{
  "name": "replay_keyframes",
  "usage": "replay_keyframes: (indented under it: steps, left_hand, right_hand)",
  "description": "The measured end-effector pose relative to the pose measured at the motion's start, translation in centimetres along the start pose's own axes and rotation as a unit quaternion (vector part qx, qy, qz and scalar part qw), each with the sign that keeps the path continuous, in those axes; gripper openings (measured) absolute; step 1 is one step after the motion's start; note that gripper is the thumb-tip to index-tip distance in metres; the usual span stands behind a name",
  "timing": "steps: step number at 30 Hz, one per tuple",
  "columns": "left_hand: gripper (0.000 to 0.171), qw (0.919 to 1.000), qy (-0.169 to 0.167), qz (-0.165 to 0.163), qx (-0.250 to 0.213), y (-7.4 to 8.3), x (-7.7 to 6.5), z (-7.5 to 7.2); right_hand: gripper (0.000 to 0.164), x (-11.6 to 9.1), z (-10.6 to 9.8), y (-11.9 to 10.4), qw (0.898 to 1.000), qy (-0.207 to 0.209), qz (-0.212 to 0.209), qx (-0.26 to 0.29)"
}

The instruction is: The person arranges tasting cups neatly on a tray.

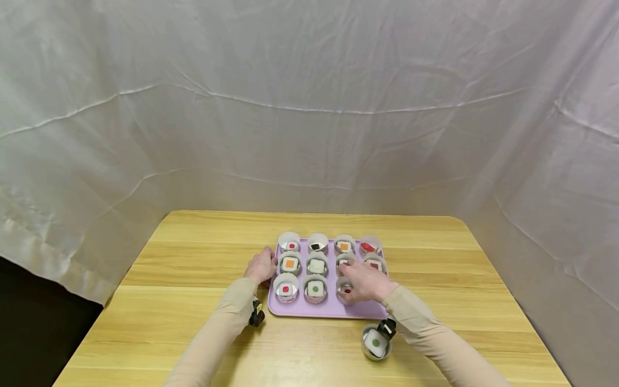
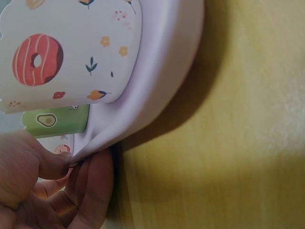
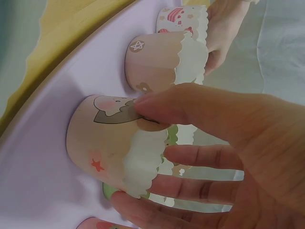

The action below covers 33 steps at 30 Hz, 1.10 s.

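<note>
A lilac tray (image 1: 331, 310) on the wooden table carries rows of scalloped paper baking cups. Most hold white squarish pieces with coloured centres. My left hand (image 1: 261, 266) pinches the tray's left rim between thumb and fingers, plainly seen in the left wrist view. My right hand (image 1: 365, 279) reaches over the tray to a pinkish baking cup (image 3: 90, 143) in the front row. The thumb (image 3: 167, 105) lies against one side of that cup and the fingers curve round the other. Inside it is a piece with a dark red centre, partly hidden by the hand.
Another baking cup (image 1: 375, 344), holding a white piece with a green centre, stands on the table (image 1: 159, 317) in front of the tray, below my right wrist. Pale curtains (image 1: 309, 134) hang behind and beside the table. A donut-printed cup (image 2: 71, 52) stands near the tray's rim.
</note>
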<state>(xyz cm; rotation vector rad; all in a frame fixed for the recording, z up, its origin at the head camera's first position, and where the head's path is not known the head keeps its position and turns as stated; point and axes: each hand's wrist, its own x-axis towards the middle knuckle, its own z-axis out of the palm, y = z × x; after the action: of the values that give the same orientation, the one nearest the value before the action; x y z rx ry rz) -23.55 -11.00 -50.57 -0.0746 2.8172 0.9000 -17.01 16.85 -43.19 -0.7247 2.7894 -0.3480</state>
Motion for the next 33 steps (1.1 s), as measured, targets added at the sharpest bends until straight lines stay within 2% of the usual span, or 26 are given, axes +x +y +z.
replay_keyframes:
  steps: [7, 13, 22, 33]
  left_hand:
    - [0.01, 1.0, 0.001, 0.004, 0.001, 0.05, -0.04, -0.09]
    - [0.012, 0.9999, -0.009, -0.007, -0.012, 0.1, -0.02, -0.07]
    - [0.014, 1.0, -0.004, -0.002, 0.0, 0.04, -0.1, -0.01]
    - [0.013, 1.0, -0.006, -0.002, -0.001, -0.07, 0.0, 0.08]
  right_hand:
    - [0.044, 0.02, 0.09, -0.03, 1.0, 0.001, 0.006, 0.003]
    - [0.043, 0.03, 0.13, -0.08, 1.0, 0.001, 0.011, 0.001]
    - [0.043, -0.12, 0.09, -0.15, 1.0, 0.004, 0.011, 0.003]
    - [0.053, -0.17, 0.29, 0.08, 1.0, 0.009, 0.02, 0.013]
